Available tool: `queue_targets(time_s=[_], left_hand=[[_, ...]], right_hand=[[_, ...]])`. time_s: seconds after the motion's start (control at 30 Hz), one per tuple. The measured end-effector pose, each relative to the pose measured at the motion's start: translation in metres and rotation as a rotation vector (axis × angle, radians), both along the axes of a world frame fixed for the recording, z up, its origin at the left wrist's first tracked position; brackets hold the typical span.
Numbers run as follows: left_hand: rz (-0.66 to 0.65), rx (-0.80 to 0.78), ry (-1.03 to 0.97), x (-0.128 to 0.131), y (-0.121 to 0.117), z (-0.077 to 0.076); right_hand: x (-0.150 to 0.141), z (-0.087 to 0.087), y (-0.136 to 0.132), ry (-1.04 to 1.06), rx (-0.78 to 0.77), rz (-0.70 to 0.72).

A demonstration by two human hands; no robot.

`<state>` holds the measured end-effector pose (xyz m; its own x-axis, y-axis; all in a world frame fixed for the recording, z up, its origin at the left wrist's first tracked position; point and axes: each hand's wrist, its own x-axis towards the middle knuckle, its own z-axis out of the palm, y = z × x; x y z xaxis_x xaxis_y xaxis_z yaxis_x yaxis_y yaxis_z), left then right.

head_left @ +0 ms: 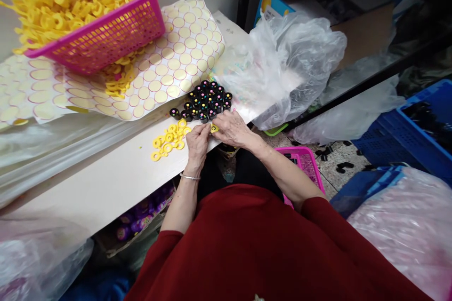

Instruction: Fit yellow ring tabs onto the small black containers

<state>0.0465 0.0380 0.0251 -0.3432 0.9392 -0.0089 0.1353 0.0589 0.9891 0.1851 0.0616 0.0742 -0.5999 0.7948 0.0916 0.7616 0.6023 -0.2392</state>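
Note:
At the table's near edge, my left hand (198,139) and my right hand (233,128) meet with their fingers closed. Between the fingertips is a small yellow piece (214,128) with a dark ring on its face; both hands pinch it, and the fingers cover part of it. Just beyond them stands a cluster of small black cylinders (203,106) with pink, yellow and blue dots in their tops. To the left of my left hand lies a loose pile of yellow plastic rings (167,140), some with a tab.
A pink basket (116,33) heaped with yellow ring pieces (77,0) rests on sheets of round stickers (169,63). Clear plastic bags (293,61) lie at the right end of the white table (106,183). Blue crates (413,117) and a pink basket (305,162) stand on the floor.

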Motion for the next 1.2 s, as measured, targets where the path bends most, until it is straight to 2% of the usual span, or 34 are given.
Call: queue_targets(time_s=[0.13,0.27,0.43,0.57,0.73,0.9,1.03,1.2], left_hand=[[-0.017,0.008,0.000,0.002,0.000,0.003],[-0.013,0.028,0.046,0.002,0.001,0.003],[-0.036,0.010,0.080,0.001,0.005,-0.001],[-0.035,-0.048,-0.031,0.005,0.007,0.004],[-0.038,-0.050,-0.049,0.010,0.008,0.006],[-0.021,-0.059,0.038,0.010,0.007,-0.010],[-0.007,-0.078,0.032,0.010,0.009,-0.016],[-0.027,-0.087,-0.043,0.010,0.007,-0.006]], right_hand=[[0.002,-0.004,0.001,0.082,-0.024,-0.024],[0.003,-0.020,0.007,0.362,-0.141,-0.089],[-0.011,-0.040,0.011,0.771,-0.386,-0.334],[-0.022,-0.041,0.007,0.977,-0.524,-0.514],[-0.027,-0.034,0.000,1.100,-0.707,-0.629],[-0.029,-0.034,-0.003,1.207,-0.828,-0.683],[-0.032,-0.037,-0.003,1.227,-0.829,-0.715],[-0.035,-0.038,-0.009,1.287,-0.804,-0.719]])
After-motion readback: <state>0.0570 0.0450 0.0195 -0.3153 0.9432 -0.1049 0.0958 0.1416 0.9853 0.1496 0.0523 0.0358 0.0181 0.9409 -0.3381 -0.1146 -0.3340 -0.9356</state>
